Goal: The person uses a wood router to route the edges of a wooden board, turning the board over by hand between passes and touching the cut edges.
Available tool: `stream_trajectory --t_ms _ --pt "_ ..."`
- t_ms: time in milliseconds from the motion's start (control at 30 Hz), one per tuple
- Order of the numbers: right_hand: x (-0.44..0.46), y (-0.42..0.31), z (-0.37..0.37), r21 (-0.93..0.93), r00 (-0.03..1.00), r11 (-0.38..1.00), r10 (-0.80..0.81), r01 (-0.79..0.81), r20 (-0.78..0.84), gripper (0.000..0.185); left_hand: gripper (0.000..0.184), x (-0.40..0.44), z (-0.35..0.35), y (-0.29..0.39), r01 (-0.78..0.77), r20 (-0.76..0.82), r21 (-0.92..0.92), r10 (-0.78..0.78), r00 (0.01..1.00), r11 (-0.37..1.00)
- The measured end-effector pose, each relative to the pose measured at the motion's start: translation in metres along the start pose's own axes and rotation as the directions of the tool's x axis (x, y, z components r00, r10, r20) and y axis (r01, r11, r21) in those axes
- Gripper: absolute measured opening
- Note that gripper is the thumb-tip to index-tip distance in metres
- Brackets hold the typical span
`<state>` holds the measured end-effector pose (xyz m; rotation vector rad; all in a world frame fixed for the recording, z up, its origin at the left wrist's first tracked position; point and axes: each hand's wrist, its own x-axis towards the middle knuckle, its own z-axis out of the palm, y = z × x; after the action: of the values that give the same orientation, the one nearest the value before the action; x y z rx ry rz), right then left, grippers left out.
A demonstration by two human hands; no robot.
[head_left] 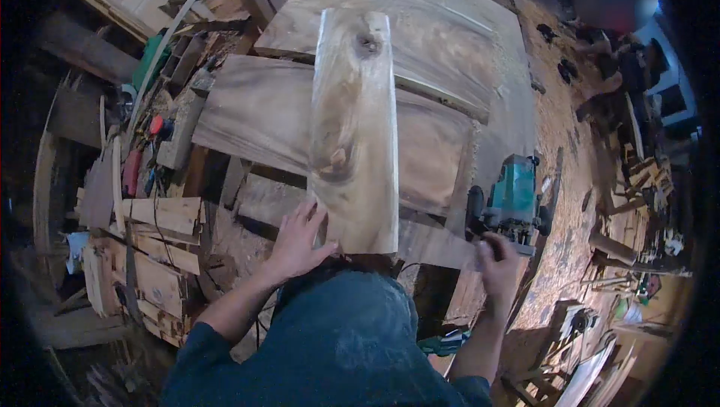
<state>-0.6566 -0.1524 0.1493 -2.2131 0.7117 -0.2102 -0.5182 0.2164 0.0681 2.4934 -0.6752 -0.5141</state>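
A long knotted board (354,114) lies lengthwise over several wider planks. My left hand (301,242) is open, its fingers spread against the near left corner of that board. At the right, my right hand (496,257) is closed beside the black handle of a green power tool (513,189); what its fingers hold, if anything, is too small to make out. The power tool rests on the work surface to the right of the long board.
Wide planks (255,103) lie crosswise beneath the long board. Stacked wood pieces (161,287) and a red-handled tool (133,171) are at the left. Sawdust covers the floor (559,234) at the right. Part of another person (600,62) shows at the upper right.
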Motion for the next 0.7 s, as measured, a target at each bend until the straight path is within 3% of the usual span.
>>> stream_trajectory --t_ms 67,133,233,333,367,500,600,633,700 --pt "0.021 0.038 -0.037 -0.077 0.992 0.996 0.032 -0.042 -0.122 0.028 0.071 0.011 0.002 0.007 -0.048 -0.034 -0.114 0.044 0.998 0.992" --pt "0.05 0.092 -0.074 -0.04 0.975 0.993 0.101 -0.111 -0.198 0.033 0.063 0.026 0.001 0.028 -0.013 -0.08 -0.058 0.008 0.997 0.998" --pt "0.088 0.131 -0.107 -0.094 0.933 0.986 0.098 -0.138 -0.347 0.04 0.06 0.056 0.006 0.058 -0.066 -0.12 -0.075 0.057 0.991 0.995" --pt "0.128 0.211 -0.127 -0.278 0.913 0.949 0.024 -0.149 -0.406 0.046 0.06 0.079 0.018 0.083 -0.123 -0.103 -0.127 0.11 0.989 0.984" --pt "0.14 0.232 -0.13 -0.164 0.934 0.974 0.088 -0.153 -0.346 0.051 0.06 0.087 0.023 0.09 -0.135 -0.089 -0.144 0.123 0.988 0.98" --pt "0.17 0.262 -0.148 -0.278 0.96 0.919 0.258 -0.279 -0.109 0.047 0.061 0.11 0.051 0.117 -0.194 -0.066 -0.323 0.182 0.981 0.926" --pt "0.169 0.246 -0.147 -0.349 0.985 0.921 0.164 -0.171 -0.05 0.039 0.06 0.143 0.054 0.156 0.034 0.216 -0.482 0.081 0.973 0.876" --pt "0.178 0.288 -0.147 -0.406 0.998 0.912 0.069 -0.06 0.007 0.037 0.06 0.155 0.075 0.163 0.029 0.223 -0.5 0.096 0.97 0.866" --pt "0.172 0.265 -0.137 -0.266 0.948 0.915 0.317 -0.302 0.014 0.036 0.064 0.183 0.103 0.181 0.034 0.292 -0.475 0.121 0.949 0.879"
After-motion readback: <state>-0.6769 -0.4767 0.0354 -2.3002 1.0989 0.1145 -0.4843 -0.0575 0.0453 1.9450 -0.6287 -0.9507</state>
